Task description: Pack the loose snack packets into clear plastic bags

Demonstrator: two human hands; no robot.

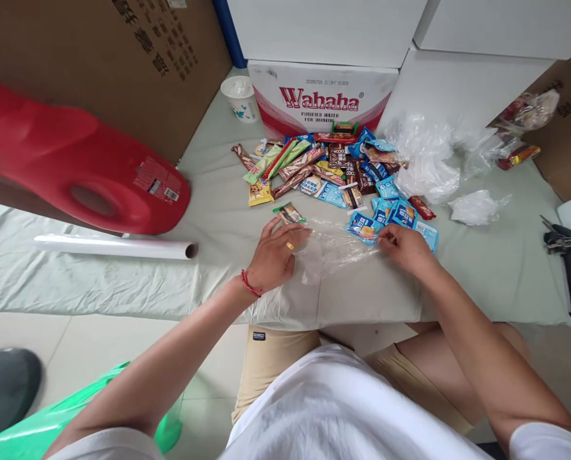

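Note:
A clear plastic bag [331,250] lies flat on the cloth between my two hands. My left hand [273,254] rests at the bag's left end with its fingers stretched out, open. Just beyond those fingertips is a small snack packet with green ends [289,213]. My right hand [407,246] is closed in a pinch at the bag's right edge. Several blue snack packets [363,226] lie right behind and beside it. Farther back is a heap of mixed wrapped snacks [304,165], with bars, sticks and small packets in brown, green, yellow and blue.
White cartons, one marked Wahaha [321,99], stand behind the snacks beside a paper cup [240,99]. Crumpled clear bags [426,160] lie to the right, keys [561,236] at the far right. Leftward are a red jug [75,160] and a white roll [115,246].

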